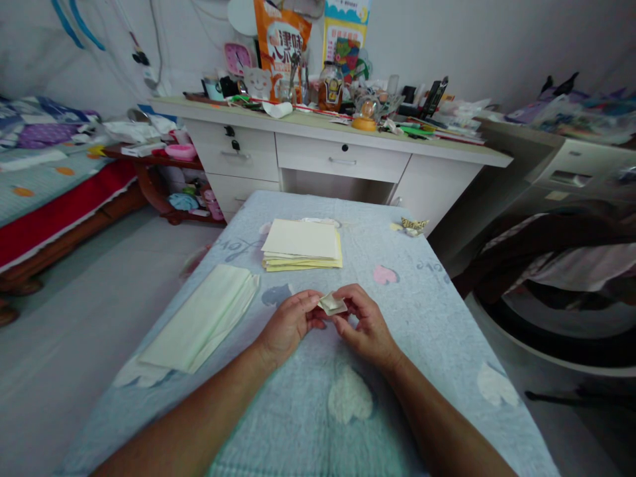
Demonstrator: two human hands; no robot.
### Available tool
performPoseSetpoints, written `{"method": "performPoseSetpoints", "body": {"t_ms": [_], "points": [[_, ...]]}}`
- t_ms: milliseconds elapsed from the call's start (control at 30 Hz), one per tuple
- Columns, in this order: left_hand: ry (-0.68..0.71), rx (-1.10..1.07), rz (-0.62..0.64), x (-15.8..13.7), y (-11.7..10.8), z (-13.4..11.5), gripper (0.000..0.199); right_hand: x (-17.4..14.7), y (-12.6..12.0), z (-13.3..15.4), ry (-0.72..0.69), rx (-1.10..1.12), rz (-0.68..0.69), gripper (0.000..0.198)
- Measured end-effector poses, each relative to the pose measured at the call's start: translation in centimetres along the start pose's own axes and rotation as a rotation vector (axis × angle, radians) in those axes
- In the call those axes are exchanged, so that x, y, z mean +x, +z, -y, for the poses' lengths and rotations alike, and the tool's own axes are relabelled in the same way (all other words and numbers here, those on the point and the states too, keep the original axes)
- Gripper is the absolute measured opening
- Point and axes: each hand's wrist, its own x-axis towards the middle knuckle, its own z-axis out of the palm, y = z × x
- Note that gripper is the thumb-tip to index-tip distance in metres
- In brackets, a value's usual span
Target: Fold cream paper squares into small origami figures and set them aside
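Note:
A small folded piece of pale paper [332, 304] is held between my two hands, above the middle of the cloth-covered table. My left hand [293, 321] pinches its left edge between thumb and fingers. On the other side, my right hand [366, 323] grips the right edge, with its thumb below and fingers curled behind. Beyond the hands lies a stack of cream and yellow paper sheets [302, 240]. To the left rests a pile of long pale green paper [201, 318], folded lengthwise.
The table wears a light blue cloth [412, 344] with heart prints. A small patterned folded item [414, 225] sits at its far right corner. Behind stands a white desk [342, 156] crowded with a jar [330, 87] and an orange bag [281, 50]. A washing machine [586, 179] is at right, a bed [54, 172] at left.

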Motion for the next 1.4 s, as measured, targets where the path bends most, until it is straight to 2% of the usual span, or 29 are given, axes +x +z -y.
{"method": "performPoseSetpoints", "body": {"t_ms": [233,467,633,933,1133,1300,1400], "points": [[0.047,0.082,-0.108,0.2,-0.1,0.0,0.03,0.0,-0.2,-0.7,0.009,0.025,-0.029,0.034],[0.12,0.252,-0.127,0.5,-0.5,0.3,0.034,0.1,-0.4,-0.7,-0.042,-0.06,-0.042,0.021],[0.13,0.262,-0.152,0.6,-0.5,0.3,0.035,0.4,-0.6,-0.4,-0.074,-0.118,-0.038,0.015],[0.16,0.207,-0.198,0.6,-0.5,0.1,0.037,0.5,-0.6,-1.0,-0.072,-0.112,-0.05,0.016],[0.155,0.209,-0.183,0.7,-0.7,0.1,0.037,0.5,-0.6,-1.0,-0.02,-0.081,-0.059,0.015],[0.187,0.296,-0.05,0.3,-0.7,-0.2,0.041,0.5,-0.5,-1.1,0.009,-0.082,-0.038,0.014],[0.244,0.418,-0.026,0.3,-0.8,-0.3,0.042,0.5,-0.5,-1.2,0.007,-0.109,-0.005,0.016]]}}
